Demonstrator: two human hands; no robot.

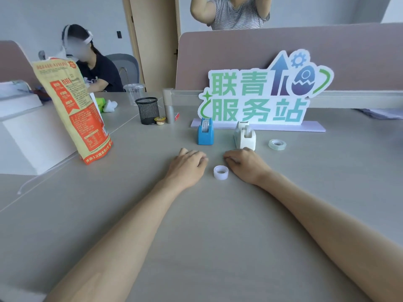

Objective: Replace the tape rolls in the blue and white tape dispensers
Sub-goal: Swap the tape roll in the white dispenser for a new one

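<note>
A blue tape dispenser (pixel 205 133) with a roll in it stands on the grey table (pixel 196 225). To its right is a white tape dispenser (pixel 245 137), also with a roll in it. A clear tape roll (pixel 277 144) lies flat to the right of the white dispenser. A white tape roll (pixel 221 172) sits on the table between my hands. My left hand (pixel 189 163) rests palm down, fingers curled, holding nothing. My right hand (pixel 244 162) rests the same way, just in front of the white dispenser.
A sign with green characters (pixel 261 94) stands behind the dispensers. An orange and yellow bag (pixel 74 110) stands at the left, by a white box (pixel 32 140). A black mesh cup (pixel 147 110) and a small jar (pixel 160 120) are further back. Two people are beyond the table.
</note>
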